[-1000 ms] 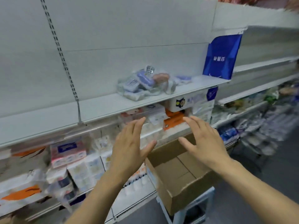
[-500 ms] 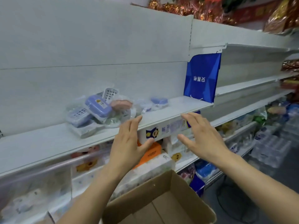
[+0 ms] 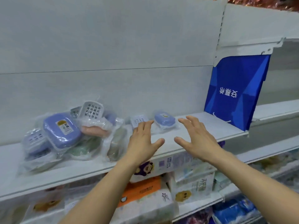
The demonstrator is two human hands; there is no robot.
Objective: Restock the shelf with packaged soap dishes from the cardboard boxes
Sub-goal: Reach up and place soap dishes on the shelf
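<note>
Where the packaged soap dishes (image 3: 68,135) lie heaped in clear wrap on the left of the white shelf (image 3: 202,128), one lone purple soap dish (image 3: 164,118) sits apart near the back. Both hands hover over the shelf with fingers spread, holding nothing: the left hand (image 3: 143,143) in front of a small white grid tray (image 3: 139,121), the right hand (image 3: 196,139) just right of the purple dish. A blue divider panel (image 3: 233,92) stands at the shelf's right end. Tissue packs (image 3: 161,189) fill the shelf below.

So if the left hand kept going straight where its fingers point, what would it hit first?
Probably the small white slotted soap-dish tray in clear wrap, just beyond the left hand; its fingertips already overlap it in the picture, though depth is unclear.
</note>
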